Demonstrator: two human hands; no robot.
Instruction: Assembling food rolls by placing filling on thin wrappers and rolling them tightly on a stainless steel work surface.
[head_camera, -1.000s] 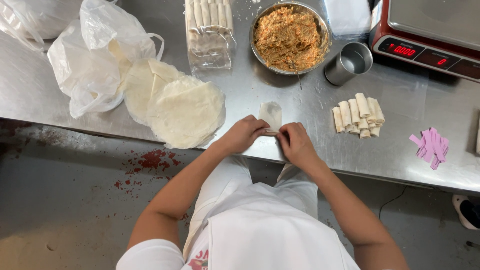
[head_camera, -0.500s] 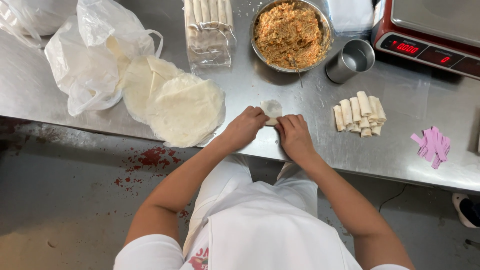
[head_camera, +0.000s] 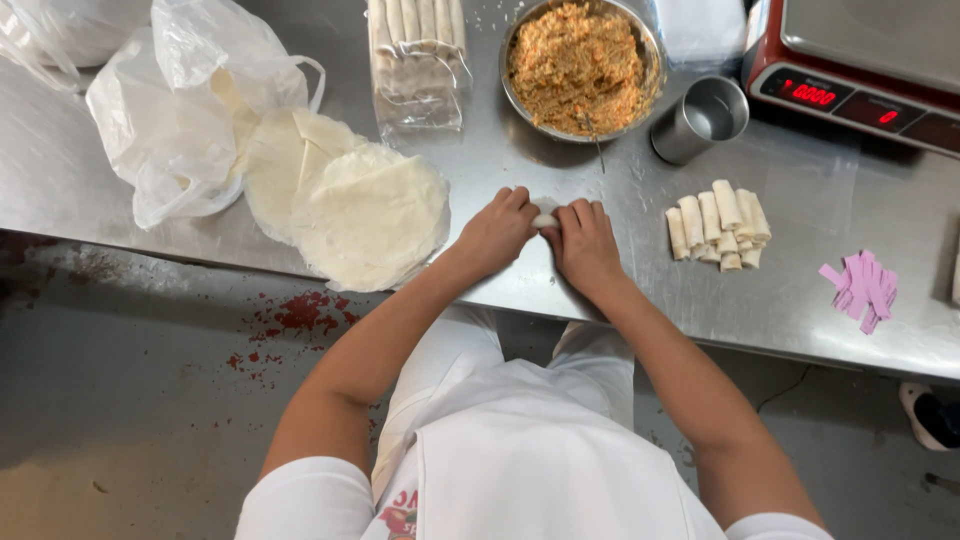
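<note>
We see a small pale roll lying on the steel counter, pinched between the two hands near the counter's front edge, about midway along it. Its long axis appears to run left to right, so each hand caps one end: the left hand closes its fingertips on the left end, the right hand on the right end (most of the roll is hidden under the fingers, so we cannot tell its full length). Both hands sit equally close to it, knuckles up, fingers curled down.

The roll looks soft and doughy, matte off-white. To the left, touching the front edge, lies a stack of thin round wrappers, floppy and slightly translucent, spilling from a crumpled plastic bag. Toward the back edge stands a metal bowl of crumbly orange-brown filling, with a shiny steel cup just beside it. To the right of the hands, a neat pile of finished rolls lies with long axes pointing front to back. A packet of wrapped rolls sits beside the bowl.
</note>
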